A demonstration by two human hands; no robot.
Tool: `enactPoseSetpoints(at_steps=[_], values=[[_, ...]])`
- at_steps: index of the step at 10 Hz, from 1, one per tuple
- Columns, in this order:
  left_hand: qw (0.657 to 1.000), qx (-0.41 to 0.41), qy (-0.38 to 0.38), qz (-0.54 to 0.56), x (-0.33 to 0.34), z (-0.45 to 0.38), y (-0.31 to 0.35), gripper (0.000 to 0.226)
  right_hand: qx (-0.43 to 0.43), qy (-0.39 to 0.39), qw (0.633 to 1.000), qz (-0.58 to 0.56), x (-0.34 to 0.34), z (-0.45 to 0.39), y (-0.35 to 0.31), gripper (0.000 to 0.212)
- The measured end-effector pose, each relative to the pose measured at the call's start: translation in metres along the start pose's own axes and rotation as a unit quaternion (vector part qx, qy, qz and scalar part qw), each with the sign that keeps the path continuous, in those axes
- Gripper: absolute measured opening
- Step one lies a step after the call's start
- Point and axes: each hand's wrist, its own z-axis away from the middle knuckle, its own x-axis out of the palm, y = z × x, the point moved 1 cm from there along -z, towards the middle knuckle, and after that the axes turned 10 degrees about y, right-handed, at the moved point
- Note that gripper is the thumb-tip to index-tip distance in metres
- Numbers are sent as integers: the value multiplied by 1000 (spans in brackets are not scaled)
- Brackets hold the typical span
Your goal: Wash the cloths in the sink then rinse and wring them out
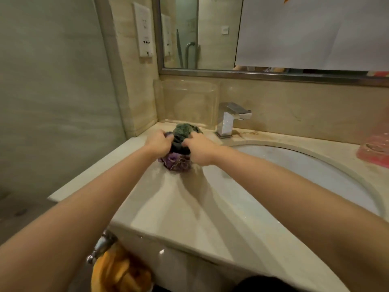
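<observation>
2 hands take hold of bunched cloths on a bathroom counter.

The left hand and right hand curl their fingers into a dark green cloth heaped on a purple cloth at 10 o'clock from the sink; the faucet stands at the sink's 11 o'clock, a pink soap dish at 2 o'clock.

Crumpled dark green cloth sits bunched on the beige stone countertop, left of the basin, near the back corner. Directly in front of it and touching it: crumpled purple cloth with frayed, ruffled edges, also on the countertop. Oval white sink basin lies to the right, holding neither cloth.
</observation>
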Motion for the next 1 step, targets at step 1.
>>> enactPoseSetpoints(at_steps=[1], values=[[998,38,-24,-53,-2,11,-12,44,19,-37,997,65,7,17,-2,55]])
